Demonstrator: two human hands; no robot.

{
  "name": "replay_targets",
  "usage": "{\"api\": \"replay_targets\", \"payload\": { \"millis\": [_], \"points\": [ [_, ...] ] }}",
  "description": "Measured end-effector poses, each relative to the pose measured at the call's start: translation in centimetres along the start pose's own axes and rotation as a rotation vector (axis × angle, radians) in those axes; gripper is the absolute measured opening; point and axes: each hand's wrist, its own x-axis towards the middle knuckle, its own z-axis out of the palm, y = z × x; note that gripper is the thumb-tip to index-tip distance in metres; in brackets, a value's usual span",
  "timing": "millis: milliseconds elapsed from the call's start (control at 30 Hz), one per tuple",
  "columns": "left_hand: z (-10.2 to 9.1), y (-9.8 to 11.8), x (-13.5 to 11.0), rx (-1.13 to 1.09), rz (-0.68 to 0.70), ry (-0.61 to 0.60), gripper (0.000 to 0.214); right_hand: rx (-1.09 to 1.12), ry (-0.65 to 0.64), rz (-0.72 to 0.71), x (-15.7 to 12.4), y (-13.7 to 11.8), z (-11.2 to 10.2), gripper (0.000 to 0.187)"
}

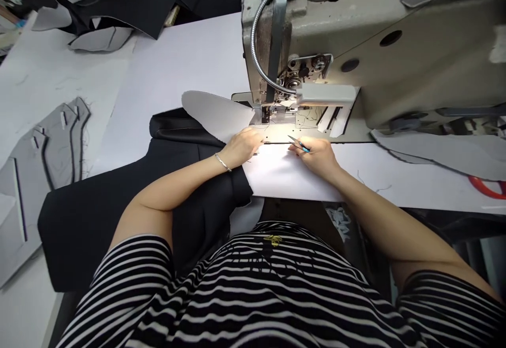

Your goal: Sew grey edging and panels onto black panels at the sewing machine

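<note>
My left hand (245, 147) lies flat on a pale grey lining piece (213, 116), just left of the presser foot (269, 113) of an industrial sewing machine (387, 37). That lining is joined to a black fabric garment panel (118, 200), which hangs toward my lap under my left forearm. My right hand (314, 157) pinches slim metal tweezers with a blue grip (299, 145), their tips pointing left toward the needle plate (282, 133). The needle itself is hard to make out.
The machine head fills the upper right, with a gooseneck lamp (256, 37) lighting the needle area. Red-handled scissors (488, 187) lie at the right table edge beside a grey fabric piece (443, 153). Grey-and-black cut pieces (51, 147) lie on the white table (177, 68) at left.
</note>
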Motion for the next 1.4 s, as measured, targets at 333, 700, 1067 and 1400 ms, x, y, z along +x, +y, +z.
{"api": "replay_targets", "payload": {
  "millis": [333, 700, 1067, 1400],
  "points": [
    [-0.6, 2.7, -0.1, -0.21, -0.087, -0.087, 0.011, -0.01, -0.079, 0.046, 0.3, -0.9, 0.7, 0.027],
    [-0.2, 3.5, -0.4, -0.58, -0.167, 0.0, 0.016, 0.125, -0.117, 0.122, 0.1, -2.3, 0.6, 0.033],
    [-0.2, 1.0, 0.4, -0.544, -0.291, 0.184, 0.023, 0.017, 0.045, 0.163, 0.6, 0.0, 0.4, 0.02],
    [2.6, -4.6, 5.9, -0.276, -0.271, 0.209, 0.023, -0.191, 0.171, 0.031, 0.5, 2.4, 1.2, 0.019]
  ]
}}
